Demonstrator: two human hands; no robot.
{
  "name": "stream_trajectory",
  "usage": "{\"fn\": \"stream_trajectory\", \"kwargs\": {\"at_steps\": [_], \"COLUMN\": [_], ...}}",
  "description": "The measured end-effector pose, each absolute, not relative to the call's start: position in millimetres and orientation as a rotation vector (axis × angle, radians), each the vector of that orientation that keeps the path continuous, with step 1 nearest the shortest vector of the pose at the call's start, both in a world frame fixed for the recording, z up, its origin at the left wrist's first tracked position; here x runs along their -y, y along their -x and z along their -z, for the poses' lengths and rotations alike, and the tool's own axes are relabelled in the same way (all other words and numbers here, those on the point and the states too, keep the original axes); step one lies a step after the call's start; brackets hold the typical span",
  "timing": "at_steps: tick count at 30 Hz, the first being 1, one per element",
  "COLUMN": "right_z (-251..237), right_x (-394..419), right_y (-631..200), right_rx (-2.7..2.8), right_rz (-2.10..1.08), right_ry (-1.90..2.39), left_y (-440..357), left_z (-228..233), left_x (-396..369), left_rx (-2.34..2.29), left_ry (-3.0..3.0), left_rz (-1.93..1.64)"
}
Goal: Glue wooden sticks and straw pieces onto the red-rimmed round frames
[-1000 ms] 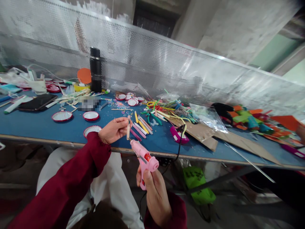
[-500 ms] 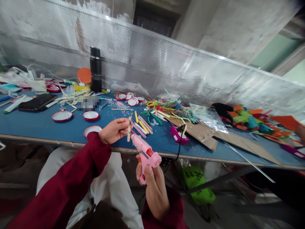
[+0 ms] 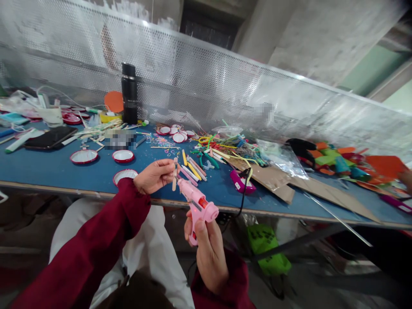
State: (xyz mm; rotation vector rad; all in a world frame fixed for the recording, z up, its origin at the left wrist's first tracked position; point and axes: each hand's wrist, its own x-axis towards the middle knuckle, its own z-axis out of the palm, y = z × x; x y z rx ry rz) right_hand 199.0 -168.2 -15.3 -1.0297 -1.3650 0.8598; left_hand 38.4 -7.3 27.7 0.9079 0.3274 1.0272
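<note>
A small wooden popsicle stick (image 3: 174, 182) stands nearly upright in my left hand (image 3: 156, 176), pinched between thumb and fingers over the table's front edge. My right hand (image 3: 208, 251) is wrapped round the handle of a pink hot glue gun (image 3: 197, 201). The gun points up and to the left, its nozzle close beside the stick; whether the two touch I cannot tell. Several markers (image 3: 193, 169) lie on the table just behind. To the left of my left hand is a red-rimmed white lid (image 3: 124, 175), partly covered by my sleeve.
More lids (image 3: 84, 157) lie on the blue table (image 3: 41, 169). A black bottle (image 3: 129, 94) stands at the back. Right of the markers are a purple device (image 3: 242, 183) with a cord, pipe cleaners (image 3: 238, 148) and cardboard (image 3: 334, 199). Another person's hand (image 3: 406, 176) shows at the right edge.
The glue gun has tilted and shifted very slightly in my right hand. My left hand holds the stick in nearly the same place. At the right edge, the other person's hand has moved a little.
</note>
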Motion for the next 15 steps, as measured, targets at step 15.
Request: {"fn": "stream_trajectory", "kwargs": {"at_steps": [15], "right_z": [20.8], "right_x": [175.9], "right_y": [-205.7], "right_rx": [1.427], "right_rz": [-0.823], "right_ry": [1.102], "left_y": [-36.9], "left_z": [-30.5], "left_x": [7.8], "left_rx": [-0.333], "left_ry": [-0.943], "left_rz": [-1.047]}}
